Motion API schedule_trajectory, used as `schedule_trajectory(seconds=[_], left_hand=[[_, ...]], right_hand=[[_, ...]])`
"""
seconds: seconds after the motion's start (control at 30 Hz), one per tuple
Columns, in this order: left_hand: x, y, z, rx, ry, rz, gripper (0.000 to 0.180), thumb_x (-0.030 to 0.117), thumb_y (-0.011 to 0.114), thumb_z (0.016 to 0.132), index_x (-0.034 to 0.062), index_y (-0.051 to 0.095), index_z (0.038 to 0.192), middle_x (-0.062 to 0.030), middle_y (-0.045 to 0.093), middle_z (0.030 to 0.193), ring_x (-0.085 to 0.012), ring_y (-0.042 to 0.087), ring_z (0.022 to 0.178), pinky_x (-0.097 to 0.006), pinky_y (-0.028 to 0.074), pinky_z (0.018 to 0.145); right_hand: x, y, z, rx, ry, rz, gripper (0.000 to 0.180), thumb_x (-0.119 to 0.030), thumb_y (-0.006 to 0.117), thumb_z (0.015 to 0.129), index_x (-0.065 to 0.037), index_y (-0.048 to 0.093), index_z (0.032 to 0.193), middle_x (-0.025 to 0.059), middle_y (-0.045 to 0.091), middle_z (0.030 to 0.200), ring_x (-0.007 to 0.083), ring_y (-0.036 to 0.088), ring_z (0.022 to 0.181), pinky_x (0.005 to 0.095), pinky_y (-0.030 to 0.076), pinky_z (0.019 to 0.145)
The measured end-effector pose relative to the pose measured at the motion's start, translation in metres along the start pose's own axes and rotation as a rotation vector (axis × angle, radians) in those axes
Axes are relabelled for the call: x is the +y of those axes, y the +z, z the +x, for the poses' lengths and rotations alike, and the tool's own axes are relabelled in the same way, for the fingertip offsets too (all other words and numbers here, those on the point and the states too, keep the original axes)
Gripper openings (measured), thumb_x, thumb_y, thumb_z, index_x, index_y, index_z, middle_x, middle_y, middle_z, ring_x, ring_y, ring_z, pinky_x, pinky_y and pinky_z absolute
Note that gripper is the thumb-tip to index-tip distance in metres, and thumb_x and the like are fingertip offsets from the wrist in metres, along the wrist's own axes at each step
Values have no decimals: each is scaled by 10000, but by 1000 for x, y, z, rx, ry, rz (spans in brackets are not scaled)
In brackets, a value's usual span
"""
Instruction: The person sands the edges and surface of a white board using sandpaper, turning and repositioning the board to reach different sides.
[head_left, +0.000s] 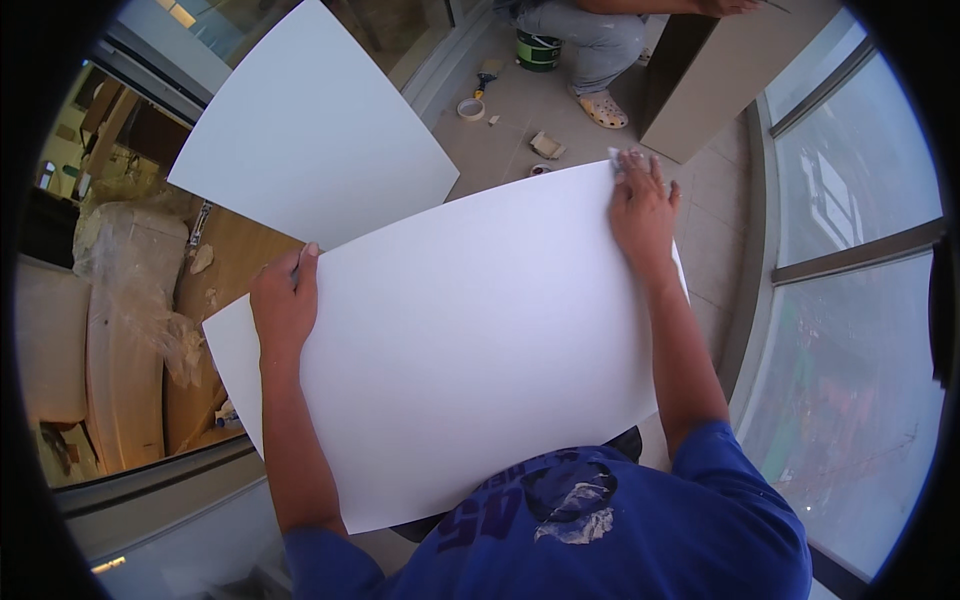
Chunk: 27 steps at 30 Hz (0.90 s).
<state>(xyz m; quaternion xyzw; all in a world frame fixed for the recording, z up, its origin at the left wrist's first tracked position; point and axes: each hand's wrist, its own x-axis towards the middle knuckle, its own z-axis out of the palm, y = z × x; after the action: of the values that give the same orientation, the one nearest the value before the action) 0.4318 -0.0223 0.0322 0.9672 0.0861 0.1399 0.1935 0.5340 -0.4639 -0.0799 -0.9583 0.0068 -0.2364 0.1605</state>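
A large white panel (470,350) lies across my lap, its long far edge slightly curved by the lens. At its far left edge, my left hand (286,305) is closed round the rim, thumb on top. My right hand (645,220) is at the far right corner, fingers bent over the edge. A small crumpled whitish-grey piece (616,160) shows at those fingertips; its kind is hard to make out. Beyond the panel leans a second white panel (320,130), its lower edge partly hidden behind the first.
Ahead, a person (590,35) sits beside a beige box-shaped board piece (735,75) and a green bucket (538,50). On the tiled floor lie a tape roll (471,109), a brush (488,75) and a small carton (547,145). Glass windows (850,330) line the right; plastic-wrapped furniture (130,290) stands left.
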Motion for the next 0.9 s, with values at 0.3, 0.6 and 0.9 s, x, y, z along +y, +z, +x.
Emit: schedule_trajectory(seconds=[0.3,0.6,0.9], left_hand=[[4,2,1,-2,-9,-10,499,383,604,1062,-50,658,822,-206,557,645,-349,511,630,-473,433,663],[4,1,-7,64,52,-35,444,333,609,1055,-42,675,826,-233,579,664,-391,514,631,-476,441,688],[7,13,8,64,115,-62,449,337,636,1041,-39,654,795,-229,550,640,-383,517,618,-479,415,619]], right_hand=[[-205,-14,-57,-186,-501,342,478,-125,593,985,-50,581,1457,142,509,1586,365,369,1543,697,177,1240],[-60,-8,-20,-46,-228,73,506,-115,619,953,-184,633,1454,123,519,1583,381,403,1515,720,201,1210],[-148,-28,-49,-158,-425,293,494,-126,644,949,-112,625,1443,141,490,1606,381,361,1541,699,215,1216]])
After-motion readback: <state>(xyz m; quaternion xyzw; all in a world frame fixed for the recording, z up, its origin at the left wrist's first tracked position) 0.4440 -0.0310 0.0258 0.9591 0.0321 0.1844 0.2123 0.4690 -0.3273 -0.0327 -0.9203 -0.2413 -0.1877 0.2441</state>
